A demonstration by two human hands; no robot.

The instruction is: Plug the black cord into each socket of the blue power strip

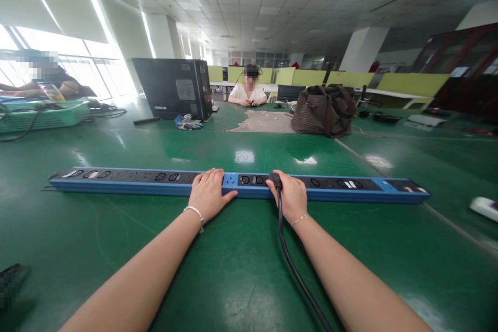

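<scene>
A long blue power strip (202, 192) with a black socket face lies crosswise on the green tabletop. My left hand (209, 192) grips it left of its middle, fingers over the top and thumb along the front side. Just right of that thumb is a blue socket (231, 180). My right hand (291, 194) is closed around a black power plug (274, 181) at the strip's sockets, right of the middle. Whether the plug is fully seated is hidden by the fingers. Its black cable (290, 257) runs down toward me between my forearms.
Behind the strip stand a black computer case (167, 88), gloves (188, 122) and a brown bag (321, 111). A green basket (50, 118) with cables sits at left. One person (248, 91) sits across the table, another person (54, 80) at far left. A white object (485, 208) lies at right.
</scene>
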